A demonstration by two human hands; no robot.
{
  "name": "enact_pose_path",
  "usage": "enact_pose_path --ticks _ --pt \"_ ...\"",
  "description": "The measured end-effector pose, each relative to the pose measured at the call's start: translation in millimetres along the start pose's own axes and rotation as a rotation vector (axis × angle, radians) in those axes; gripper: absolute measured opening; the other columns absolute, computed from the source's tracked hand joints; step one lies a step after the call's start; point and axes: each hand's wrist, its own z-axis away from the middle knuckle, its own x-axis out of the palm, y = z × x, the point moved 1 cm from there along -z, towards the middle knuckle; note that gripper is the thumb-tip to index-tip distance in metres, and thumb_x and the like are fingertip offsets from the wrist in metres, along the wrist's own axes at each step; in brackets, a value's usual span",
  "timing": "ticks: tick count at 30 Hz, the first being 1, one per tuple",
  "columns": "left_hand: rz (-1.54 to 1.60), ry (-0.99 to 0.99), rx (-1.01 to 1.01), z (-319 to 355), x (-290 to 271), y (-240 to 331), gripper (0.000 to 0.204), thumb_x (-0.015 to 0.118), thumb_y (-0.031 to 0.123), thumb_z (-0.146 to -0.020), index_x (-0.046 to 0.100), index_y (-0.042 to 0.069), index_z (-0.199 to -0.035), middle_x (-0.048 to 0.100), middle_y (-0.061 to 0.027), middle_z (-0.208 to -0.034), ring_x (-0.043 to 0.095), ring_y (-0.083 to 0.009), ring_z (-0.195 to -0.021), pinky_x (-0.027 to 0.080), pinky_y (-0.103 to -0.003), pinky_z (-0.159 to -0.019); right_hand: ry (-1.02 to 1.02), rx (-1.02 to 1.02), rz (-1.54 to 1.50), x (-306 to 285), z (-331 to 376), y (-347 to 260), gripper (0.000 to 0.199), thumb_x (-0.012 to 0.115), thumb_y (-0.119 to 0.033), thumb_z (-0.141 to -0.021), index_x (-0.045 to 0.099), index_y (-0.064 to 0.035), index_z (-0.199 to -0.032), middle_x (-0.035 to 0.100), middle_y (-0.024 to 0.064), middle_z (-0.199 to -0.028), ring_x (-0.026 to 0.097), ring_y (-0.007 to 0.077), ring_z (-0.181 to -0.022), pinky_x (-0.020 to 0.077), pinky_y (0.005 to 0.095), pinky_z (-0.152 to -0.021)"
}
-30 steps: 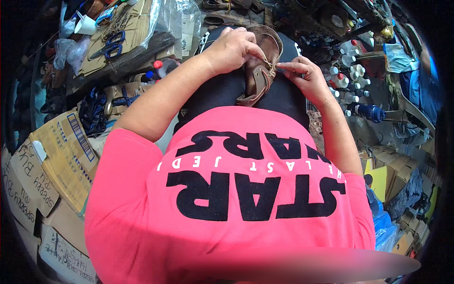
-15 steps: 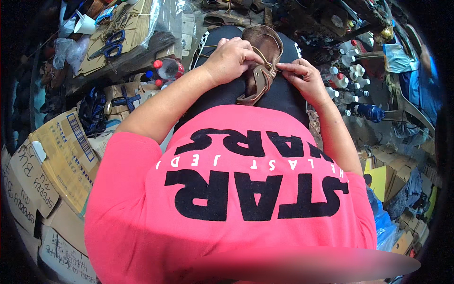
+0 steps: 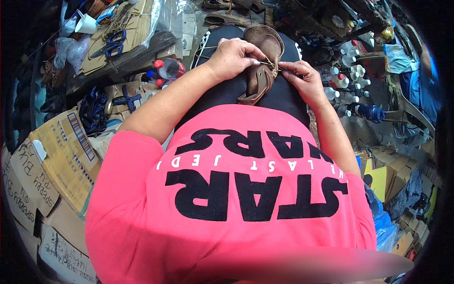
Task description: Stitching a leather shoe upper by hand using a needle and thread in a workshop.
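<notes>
A brown leather shoe upper (image 3: 263,81) lies across my lap, its rounded end pointing away from me and a strap piece with a hole nearest my body. My left hand (image 3: 234,57) is closed at its left side, thumb and forefinger pinching a thin tan cord (image 3: 267,60) that runs to the leather's gathered edge. A loose stretch of cord shows beyond the left wrist. On the other side, my right hand (image 3: 305,79) has its thumb and forefinger pressed together beside the same edge. What those fingertips hold is too small to make out.
Blue-handled scissors (image 3: 113,43) rest on stacked cardboard (image 3: 137,29) at the far left, near a white cup (image 3: 85,23). Plastic bottles (image 3: 341,80) crowd the floor at right. Cardboard boxes (image 3: 61,151) stand at near left. More leather pieces (image 3: 222,20) lie beyond my knees.
My left thumb and fingers have shifted slightly along the cord at the leather's edge. My right hand has moved a little outward and down. The shoe upper stays nearly in place.
</notes>
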Motion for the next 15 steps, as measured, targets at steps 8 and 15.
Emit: enact_pose_path --ticks 8,15 --pt "-0.308 0.105 0.171 14.5 -2.6 10.5 0.019 0.070 0.013 -0.072 0.073 0.020 -0.089 0.064 -0.0017 -0.076 0.057 -0.0219 -0.077 0.043 -0.035 -0.074 0.004 -0.023 0.139 -0.4 4.2 -12.8 0.027 0.069 -0.008 -0.078 0.070 -0.0131 -0.104 0.057 0.0049 -0.077 0.053 0.0175 -0.072 0.0442 0.0273 -0.067" --pt "0.076 0.025 -0.080 1.3 -2.7 9.2 0.017 0.071 0.013 -0.074 0.073 0.013 -0.091 0.067 -0.0068 -0.081 0.061 -0.0194 -0.078 0.049 -0.030 -0.073 -0.020 0.040 0.019 -1.4 -1.0 -9.1 0.025 0.069 -0.008 -0.079 0.070 -0.0118 -0.104 0.057 0.0034 -0.076 0.053 0.0127 -0.072 0.0432 0.0254 -0.067"
